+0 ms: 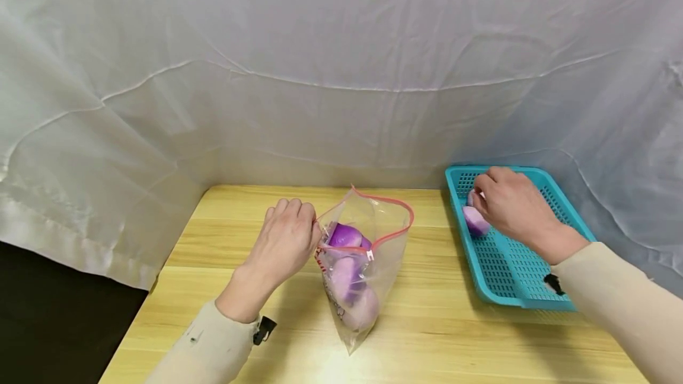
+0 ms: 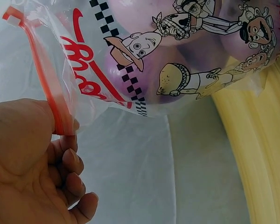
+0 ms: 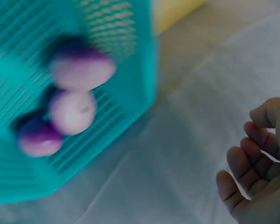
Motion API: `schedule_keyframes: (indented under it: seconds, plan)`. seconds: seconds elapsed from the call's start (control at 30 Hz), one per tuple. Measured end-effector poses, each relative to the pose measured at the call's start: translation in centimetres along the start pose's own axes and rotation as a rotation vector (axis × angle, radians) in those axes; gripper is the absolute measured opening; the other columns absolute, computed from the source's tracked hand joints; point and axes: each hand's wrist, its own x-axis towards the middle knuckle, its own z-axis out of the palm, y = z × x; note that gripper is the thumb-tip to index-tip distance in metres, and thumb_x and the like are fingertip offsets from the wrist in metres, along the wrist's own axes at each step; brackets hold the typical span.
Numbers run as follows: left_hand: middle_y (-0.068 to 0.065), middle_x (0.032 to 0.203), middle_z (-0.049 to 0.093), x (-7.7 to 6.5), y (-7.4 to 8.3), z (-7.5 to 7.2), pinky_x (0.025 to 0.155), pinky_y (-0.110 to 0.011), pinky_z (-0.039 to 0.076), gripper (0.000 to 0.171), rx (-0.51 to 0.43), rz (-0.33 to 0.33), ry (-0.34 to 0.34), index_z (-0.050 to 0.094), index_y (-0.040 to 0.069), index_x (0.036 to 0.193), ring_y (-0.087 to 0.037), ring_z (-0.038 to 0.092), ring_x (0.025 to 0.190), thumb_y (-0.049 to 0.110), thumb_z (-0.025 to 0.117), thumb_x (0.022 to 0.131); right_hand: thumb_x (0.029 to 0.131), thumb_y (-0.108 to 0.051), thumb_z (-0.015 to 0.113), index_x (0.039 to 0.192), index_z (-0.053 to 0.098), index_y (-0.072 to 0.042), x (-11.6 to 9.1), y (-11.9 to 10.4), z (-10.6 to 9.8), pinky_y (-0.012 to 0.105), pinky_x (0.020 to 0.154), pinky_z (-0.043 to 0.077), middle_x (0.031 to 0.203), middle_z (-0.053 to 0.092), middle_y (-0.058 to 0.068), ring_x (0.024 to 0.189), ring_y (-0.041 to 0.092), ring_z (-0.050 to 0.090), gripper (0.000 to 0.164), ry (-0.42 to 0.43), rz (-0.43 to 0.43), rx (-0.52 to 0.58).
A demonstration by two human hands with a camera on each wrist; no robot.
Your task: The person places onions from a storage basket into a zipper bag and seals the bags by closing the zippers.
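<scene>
zip bag (image 1: 381,271), mouth up and gaping, apparently resting on the counter (image 1: 427,325); purple-and-white bulbs (image 1: 347,280) are heaped inside it and probably weight its base. at the bag's left edge, the left hand (image 1: 288,236) has its fingers clamped on the red-edged rim, presumably to keep the bag upright and spread. to the right of the bag sits a teal basket (image 1: 514,265), likely set there for easy reach. its three loose bulbs (image 3: 72,112) lie in a row; above them hovers the right hand (image 1: 509,203), fingers bent and apart, gripping nothing visible. behind the bag hangs a grey curtain (image 1: 341,105).
</scene>
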Motion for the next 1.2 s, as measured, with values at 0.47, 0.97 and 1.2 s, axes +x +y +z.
schedule_keyframes:
  seconds: [0.47,0.97,1.2]
  plan:
    - [-0.001,0.073,0.042,-0.4,0.1,-0.5,0.064,-0.033,0.029,0.019,-0.019,-0.036,-0.042,0.052,0.010,0.078,-0.023,0.039,0.070,0.011,0.063,0.094,0.083,-0.020,0.082,0.103,0.062,-0.001,-3.9,5.6,4.2,0.043,0.065,0.040,0.091,0.056,0.014,0.081,0.033,0.052,0.034,-0.222,-0.033,-0.200]
    - [0.000,0.074,0.044,-0.6,0.5,-0.8,0.065,-0.033,0.031,0.018,-0.056,-0.068,-0.096,0.055,0.011,0.080,-0.022,0.040,0.071,0.014,0.064,0.095,0.085,-0.039,0.085,0.133,0.060,-0.002,-4.5,6.5,7.9,0.060,0.091,0.052,0.131,0.063,0.020,0.119,0.040,0.058,0.065,-0.411,-0.128,-0.229]
    - [0.000,0.075,0.044,-0.6,0.7,-0.8,0.064,-0.032,0.031,0.018,-0.061,-0.065,-0.104,0.055,0.011,0.081,-0.022,0.039,0.071,0.015,0.064,0.096,0.081,-0.035,0.085,0.137,0.059,-0.006,-5.1,6.5,8.9,0.064,0.091,0.053,0.133,0.061,0.019,0.120,0.040,0.056,0.068,-0.448,-0.224,-0.295]
